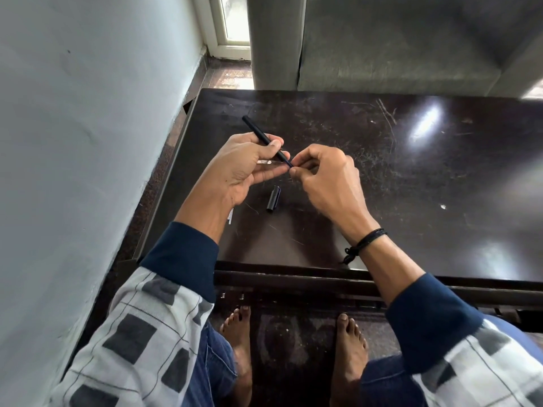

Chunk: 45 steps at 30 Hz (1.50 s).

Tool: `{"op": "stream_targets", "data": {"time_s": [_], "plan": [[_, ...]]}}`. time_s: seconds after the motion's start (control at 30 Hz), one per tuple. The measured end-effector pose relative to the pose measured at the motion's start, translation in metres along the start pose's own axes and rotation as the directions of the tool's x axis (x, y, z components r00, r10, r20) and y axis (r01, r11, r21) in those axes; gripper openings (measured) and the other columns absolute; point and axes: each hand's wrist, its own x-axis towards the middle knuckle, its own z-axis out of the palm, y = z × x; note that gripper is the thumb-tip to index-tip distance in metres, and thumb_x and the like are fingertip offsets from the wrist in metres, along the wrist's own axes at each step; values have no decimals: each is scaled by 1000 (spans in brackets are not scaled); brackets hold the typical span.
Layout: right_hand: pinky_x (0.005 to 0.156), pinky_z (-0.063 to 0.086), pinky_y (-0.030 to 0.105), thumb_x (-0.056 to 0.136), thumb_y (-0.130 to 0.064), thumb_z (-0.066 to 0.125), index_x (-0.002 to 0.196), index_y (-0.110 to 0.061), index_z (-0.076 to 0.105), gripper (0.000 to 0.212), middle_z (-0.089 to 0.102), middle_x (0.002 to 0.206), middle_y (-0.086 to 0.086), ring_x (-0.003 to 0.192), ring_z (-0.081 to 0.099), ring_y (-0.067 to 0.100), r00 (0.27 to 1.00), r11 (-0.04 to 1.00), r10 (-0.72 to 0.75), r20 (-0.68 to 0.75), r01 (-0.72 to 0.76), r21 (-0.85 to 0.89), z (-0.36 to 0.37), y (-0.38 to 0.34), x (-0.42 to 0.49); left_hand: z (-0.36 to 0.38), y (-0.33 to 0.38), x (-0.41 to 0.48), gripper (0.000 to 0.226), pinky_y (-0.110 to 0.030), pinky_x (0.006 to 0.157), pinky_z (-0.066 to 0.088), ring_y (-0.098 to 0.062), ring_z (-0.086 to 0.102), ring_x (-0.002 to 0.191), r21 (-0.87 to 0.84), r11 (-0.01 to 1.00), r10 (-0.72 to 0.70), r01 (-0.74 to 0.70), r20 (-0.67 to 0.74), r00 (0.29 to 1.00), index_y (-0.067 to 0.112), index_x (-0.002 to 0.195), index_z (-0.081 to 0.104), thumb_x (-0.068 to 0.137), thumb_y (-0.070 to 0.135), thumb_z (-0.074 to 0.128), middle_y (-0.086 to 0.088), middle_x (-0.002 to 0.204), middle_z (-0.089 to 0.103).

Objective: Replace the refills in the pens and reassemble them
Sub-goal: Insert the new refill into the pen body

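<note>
Fingertips (293, 170) of the right hand (326, 179) pinch a thin dark refill (289, 164) at the mouth of a slim matte black pen barrel (266, 140), gripped by the left hand (246, 165) above the scratched glossy table (411, 183); a ridged black cap (273, 199) lies below

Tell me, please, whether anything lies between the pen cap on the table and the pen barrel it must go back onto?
Nothing on the table blocks it. The pen cap lies free just below both hands. But the right hand pinches the refill at the tip of the barrel held by the left hand.
</note>
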Motion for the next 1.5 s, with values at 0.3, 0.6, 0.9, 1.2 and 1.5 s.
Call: {"op": "stream_targets", "data": {"time_s": [0.3, 0.6, 0.9, 1.2, 1.5], "plan": [[66, 47, 19, 86, -33, 77, 91, -27, 69, 12, 69, 85, -15, 77, 63, -1, 999, 1000, -20, -49, 20, 3, 1, -1, -2, -9, 6, -2, 14, -32, 72, 63, -32, 77, 92, -51, 999, 0, -2, -38, 999, -4, 110, 65, 97, 1, 62, -25, 98, 73], [78, 51, 32, 80, -19, 69, 85, -28, 73, 11, 74, 87, -8, 91, 69, 21, 985, 965, 170, 32, -160, -210, -26, 8, 11, -15, 7, 5, 3, -35, 78, 64, -23, 77, 83, -89, 994, 44, -57, -142, 989, 5, 97, 64, 98, 3, 61, -14, 81, 74], [74, 51, 33, 80, -25, 74, 83, -27, 74, 3, 74, 90, -1, 91, 69, 28, 976, 915, 190, 106, -137, -379, -40, 19, 17, -16, 8, 5, 5, -32, 75, 63, -22, 77, 85, -71, 995, 58, -69, -148, 987, 6, 98, 65, 98, 3, 61, -13, 87, 74], [75, 47, 36, 86, -8, 64, 103, -19, 72, 22, 70, 107, 5, 100, 64, 32, 991, 805, -29, 128, 99, -585, -14, 23, 5, -13, 6, 5, 6, -31, 75, 63, -22, 77, 86, -65, 995, 61, -70, -128, 990, 4, 103, 65, 98, 3, 61, -13, 86, 75], [79, 50, 39, 84, -7, 61, 103, -18, 65, 22, 68, 101, 2, 94, 64, 31, 984, 881, -16, 178, 98, -464, -8, 20, 4, -13, 6, 5, 10, -32, 76, 63, -25, 77, 89, -75, 995, 60, -69, -118, 991, 3, 107, 65, 98, 5, 61, -17, 93, 75]]}}
